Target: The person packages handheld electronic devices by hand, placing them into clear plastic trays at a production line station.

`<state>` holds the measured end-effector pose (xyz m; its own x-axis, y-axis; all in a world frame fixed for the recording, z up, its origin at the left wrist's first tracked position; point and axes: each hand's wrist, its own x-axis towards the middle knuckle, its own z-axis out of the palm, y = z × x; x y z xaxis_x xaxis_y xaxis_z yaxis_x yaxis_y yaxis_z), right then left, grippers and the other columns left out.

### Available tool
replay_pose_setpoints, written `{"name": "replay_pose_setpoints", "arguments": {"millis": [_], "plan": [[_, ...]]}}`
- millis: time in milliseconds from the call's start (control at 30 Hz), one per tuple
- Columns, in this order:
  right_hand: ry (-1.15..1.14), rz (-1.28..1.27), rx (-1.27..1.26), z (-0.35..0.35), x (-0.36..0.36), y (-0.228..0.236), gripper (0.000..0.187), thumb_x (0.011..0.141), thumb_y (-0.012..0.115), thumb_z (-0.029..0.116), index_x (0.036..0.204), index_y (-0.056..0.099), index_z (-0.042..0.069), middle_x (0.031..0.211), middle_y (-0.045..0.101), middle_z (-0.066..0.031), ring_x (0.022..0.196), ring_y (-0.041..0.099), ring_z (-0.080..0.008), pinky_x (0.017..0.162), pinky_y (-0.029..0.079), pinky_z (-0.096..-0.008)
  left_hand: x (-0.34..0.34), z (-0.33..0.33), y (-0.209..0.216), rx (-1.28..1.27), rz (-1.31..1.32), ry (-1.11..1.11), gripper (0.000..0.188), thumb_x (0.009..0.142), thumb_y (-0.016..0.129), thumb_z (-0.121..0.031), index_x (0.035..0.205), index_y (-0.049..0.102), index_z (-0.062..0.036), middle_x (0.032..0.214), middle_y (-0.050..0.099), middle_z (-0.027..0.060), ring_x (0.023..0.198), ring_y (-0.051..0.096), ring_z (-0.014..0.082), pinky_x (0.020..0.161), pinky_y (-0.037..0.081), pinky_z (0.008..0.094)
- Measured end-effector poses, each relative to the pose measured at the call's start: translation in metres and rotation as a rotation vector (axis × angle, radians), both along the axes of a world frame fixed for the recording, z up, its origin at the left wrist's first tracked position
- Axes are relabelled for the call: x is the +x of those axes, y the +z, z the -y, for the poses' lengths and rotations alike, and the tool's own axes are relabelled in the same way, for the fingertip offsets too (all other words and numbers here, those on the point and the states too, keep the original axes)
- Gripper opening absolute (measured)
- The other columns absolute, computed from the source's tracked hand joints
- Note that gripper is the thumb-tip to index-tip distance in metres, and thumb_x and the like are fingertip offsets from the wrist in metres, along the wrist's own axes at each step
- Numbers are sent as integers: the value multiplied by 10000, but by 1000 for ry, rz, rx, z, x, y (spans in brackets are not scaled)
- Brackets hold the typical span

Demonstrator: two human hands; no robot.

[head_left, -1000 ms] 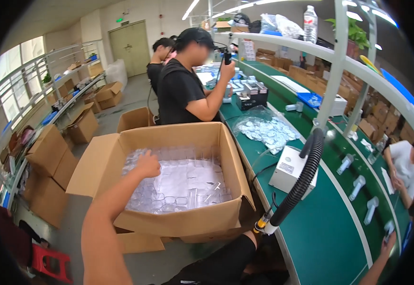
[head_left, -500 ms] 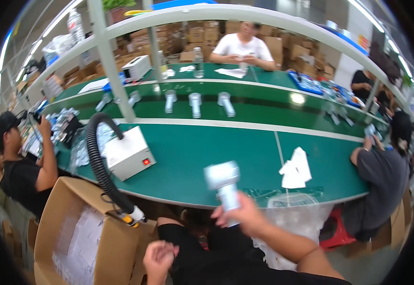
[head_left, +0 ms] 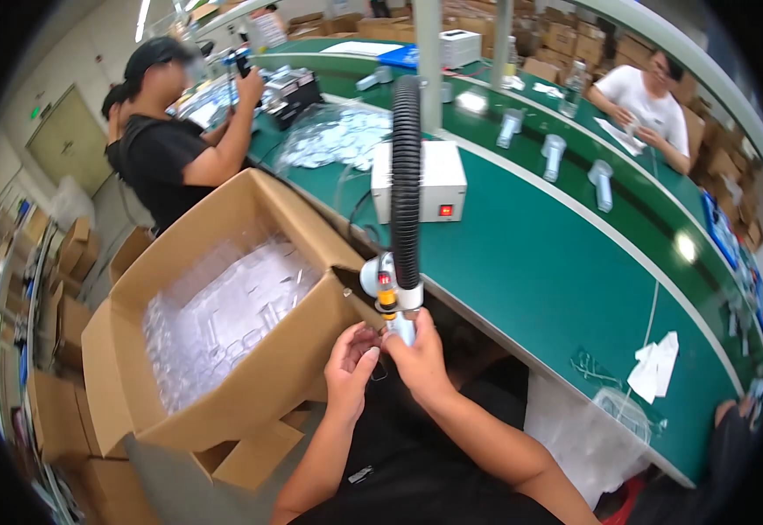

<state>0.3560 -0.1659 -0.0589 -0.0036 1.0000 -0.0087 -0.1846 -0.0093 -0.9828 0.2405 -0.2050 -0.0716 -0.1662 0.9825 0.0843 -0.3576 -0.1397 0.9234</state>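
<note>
Below the black hose [head_left: 405, 175], the right hand [head_left: 418, 357] grips a pale-blue device [head_left: 401, 330], seemingly positioning it. The left hand [head_left: 351, 367] curls, contents unclear; steadiness seems needed next.

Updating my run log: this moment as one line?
right hand: holds light-blue device by hose end | left hand: beside it, grip unclear | cardboard box: open

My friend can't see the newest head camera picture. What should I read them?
A person's right hand grips a pale blue, round-headed device at a black ribbed hose's tip, with the left hand close by. An open brown cardboard box of clear plastic pieces stands to the left; a white boxy machine sits on the green workbench.
</note>
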Motion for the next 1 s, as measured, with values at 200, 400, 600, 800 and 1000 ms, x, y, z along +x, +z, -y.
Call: {"name": "replay_pose_setpoints", "arguments": {"millis": [200,400,600,800,1000], "plan": [[39,-431,-154,37,22,14,390,909,515,76,1278,422,-12,1171,598,-155,1069,586,-217,973,436,-357,-9,29,-8,-54,4,-299,652,813,699,15,1393,403,-14,1133,564,76,1040,571,164,927,452,301],[-53,-341,-2,47,50,21,538,870,597,45,1334,331,-5,1282,547,-200,1194,534,-261,1040,394,-383,26,25,2,196,-619,-216,895,683,826,-86,1428,337,-12,1079,585,118,974,597,200,862,490,325],[-195,-37,205,57,65,48,500,869,591,18,1299,341,-39,1297,550,-195,1157,554,-197,955,452,-323,59,15,17,383,-685,-95,931,639,827,-58,1415,320,31,1017,603,143,889,630,255,801,520,341],[-168,87,307,69,79,35,520,858,563,12,1331,356,-54,1327,511,-217,1190,534,-258,1024,405,-382,78,8,25,382,-495,-80,945,658,810,-40,1436,278,35,1026,621,142,895,641,241,810,526,349],[30,691,441,85,109,35,787,760,719,298,1387,383,-39,1357,487,-228,1220,499,-383,1025,374,-425,75,6,34,334,-209,-252,1006,719,707,76,1495,76,-32,1292,486,175,1100,563,234,955,458,386]]}}
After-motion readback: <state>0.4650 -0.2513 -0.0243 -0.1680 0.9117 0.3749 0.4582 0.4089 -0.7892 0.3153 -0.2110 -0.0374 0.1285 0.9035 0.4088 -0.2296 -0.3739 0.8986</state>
